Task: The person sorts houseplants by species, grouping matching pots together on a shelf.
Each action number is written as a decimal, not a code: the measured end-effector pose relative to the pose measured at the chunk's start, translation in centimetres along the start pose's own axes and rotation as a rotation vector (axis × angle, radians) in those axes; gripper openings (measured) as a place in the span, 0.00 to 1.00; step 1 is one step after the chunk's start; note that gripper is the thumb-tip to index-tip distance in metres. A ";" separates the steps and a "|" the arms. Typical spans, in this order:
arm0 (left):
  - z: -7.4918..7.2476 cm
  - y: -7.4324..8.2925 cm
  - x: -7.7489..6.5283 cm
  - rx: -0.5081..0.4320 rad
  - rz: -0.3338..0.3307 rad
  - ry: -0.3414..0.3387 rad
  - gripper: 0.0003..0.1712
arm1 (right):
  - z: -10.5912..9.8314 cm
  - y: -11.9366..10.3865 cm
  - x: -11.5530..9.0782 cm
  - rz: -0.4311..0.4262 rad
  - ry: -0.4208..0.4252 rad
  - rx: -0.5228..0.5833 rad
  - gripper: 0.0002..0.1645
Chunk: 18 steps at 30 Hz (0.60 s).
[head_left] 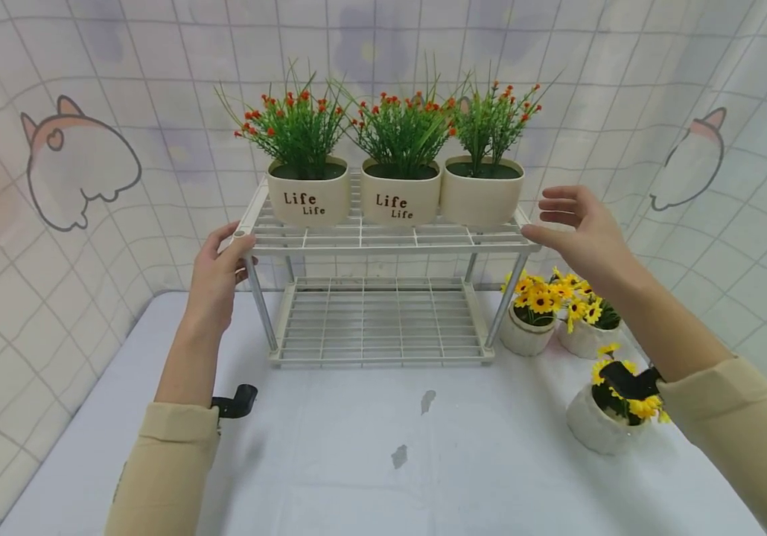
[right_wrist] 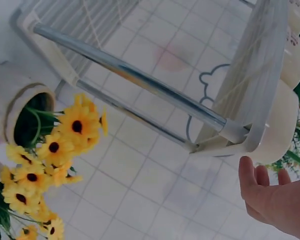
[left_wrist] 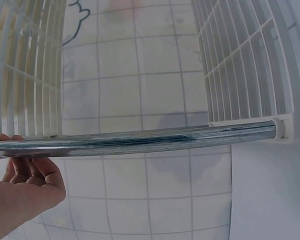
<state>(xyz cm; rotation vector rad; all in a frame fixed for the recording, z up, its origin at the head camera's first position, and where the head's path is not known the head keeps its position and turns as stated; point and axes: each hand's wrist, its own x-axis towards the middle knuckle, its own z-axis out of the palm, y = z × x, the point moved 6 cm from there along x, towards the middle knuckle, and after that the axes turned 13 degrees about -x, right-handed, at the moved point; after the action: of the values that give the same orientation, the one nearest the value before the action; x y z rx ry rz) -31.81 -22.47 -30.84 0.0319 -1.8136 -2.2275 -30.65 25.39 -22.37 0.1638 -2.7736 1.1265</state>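
Observation:
A white two-tier wire shelf rack (head_left: 383,249) with metal posts stands against the back curtain. My left hand (head_left: 214,260) grips its upper left front corner, thumb on top and fingers curled behind the metal post (left_wrist: 140,142). At the upper right corner my right hand (head_left: 584,231) is spread, its thumb at the corner and its fingers beside the rightmost pot. Three cream pots with red-flowered plants stand in a row on the top tier: a left pot (head_left: 310,195), a middle pot (head_left: 401,195) and a right pot (head_left: 482,195). The left two read "Life".
Right of the rack are three whitish pots of yellow flowers: one beside the post (head_left: 527,335), another pot (head_left: 587,339) behind my forearm, and a nearer tilted pot (head_left: 601,428). Two grey patches mark the white tabletop (head_left: 330,447). A checked curtain (head_left: 176,149) surrounds the table.

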 end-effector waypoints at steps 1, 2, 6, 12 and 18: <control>0.0 0.0 0.0 0.008 0.001 0.001 0.34 | -0.1 0.2 -0.6 0.001 0.001 -0.009 0.47; 0.1 0.0 0.0 0.017 0.002 0.002 0.34 | -0.2 0.5 -1.2 0.001 -0.001 -0.012 0.47; 0.1 0.1 0.0 0.037 0.007 0.002 0.34 | -0.4 1.4 -3.7 0.006 -0.019 -0.007 0.45; 0.0 0.1 0.0 0.028 0.010 0.006 0.34 | -0.3 3.1 -7.1 -0.024 -0.029 0.012 0.37; 0.0 0.0 0.0 -0.002 0.002 0.004 0.33 | 1.1 5.6 -10.9 -0.064 0.005 0.103 0.28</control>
<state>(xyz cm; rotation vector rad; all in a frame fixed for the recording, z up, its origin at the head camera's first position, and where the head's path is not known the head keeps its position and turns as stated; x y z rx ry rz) -31.80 -22.42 -30.84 0.0342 -1.8086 -2.2263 -20.87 29.15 -28.88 0.2585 -2.6870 1.2523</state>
